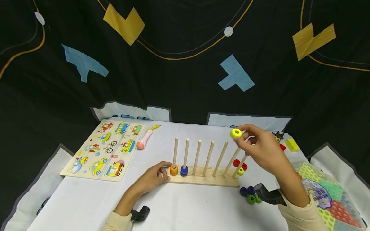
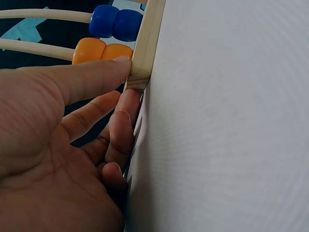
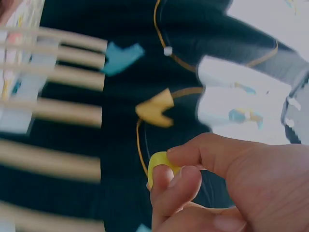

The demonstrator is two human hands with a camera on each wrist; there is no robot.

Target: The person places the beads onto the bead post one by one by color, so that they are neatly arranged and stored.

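A wooden peg stand with a row of upright pegs stands on the white table. Orange rings are stacked low on its leftmost peg, and blue rings on the peg beside it. My left hand grips the stand's left end; in the left wrist view the thumb lies against the wood by the orange rings, with fingertips at the end. Up above the right-hand pegs, my right hand pinches a yellow ring between thumb and fingers. The right wrist view shows that ring partly covered by fingertips.
Red rings, another yellow ring, dark blue rings and green rings lie by the stand's right end. A picture puzzle board and pink toy lie left. At right are a yellow block and a clear box.
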